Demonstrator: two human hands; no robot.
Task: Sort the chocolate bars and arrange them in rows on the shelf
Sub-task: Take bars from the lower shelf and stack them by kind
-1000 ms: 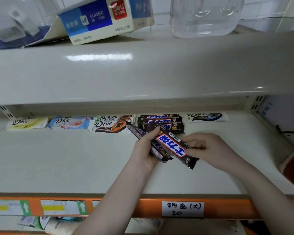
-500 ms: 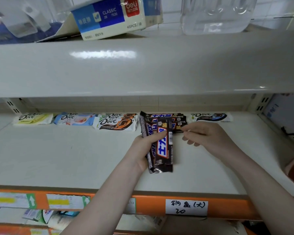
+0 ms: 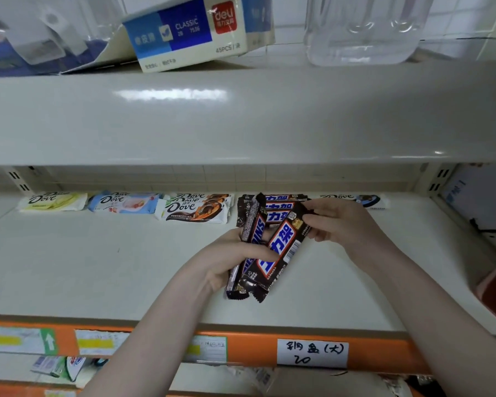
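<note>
Left hand [image 3: 235,257] grips two dark Snickers bars above the middle of the shelf [image 3: 98,267], thumb curled across their wrappers. The front Snickers bar [image 3: 281,247] runs diagonally, lower end toward the viewer, upper end tilted right; its blue-and-white logo faces up. The rear Snickers bar [image 3: 251,233] lies just left of it and partly beneath it, more nearly upright, its top end rising past the left fingers. Right hand [image 3: 341,222] pinches the upper right end of the front bar between thumb and fingertips, the remaining fingers loosely curled. Both forearms enter from the lower edge of the view.

Directly behind the hands, against the back of the shelf, lies a stack of Snickers bars [image 3: 281,207], long sides parallel to the back wall, its right part hidden by the right hand and its left part by the held bars. To the stack's left, in one row along the back: a stack of brown-and-orange Dove bars [image 3: 195,210], a light-blue Dove bar [image 3: 123,202] and a yellow Dove bar [image 3: 52,200]. Right of the right hand, a white-and-dark Dove bar [image 3: 370,199] is partly visible.

The shelf's front edge carries an orange price rail [image 3: 249,348] with a handwritten label [image 3: 312,352]. On the upper shelf [image 3: 241,118] rest a blue-and-white Deli box [image 3: 189,32] and a clear plastic container [image 3: 361,27].
</note>
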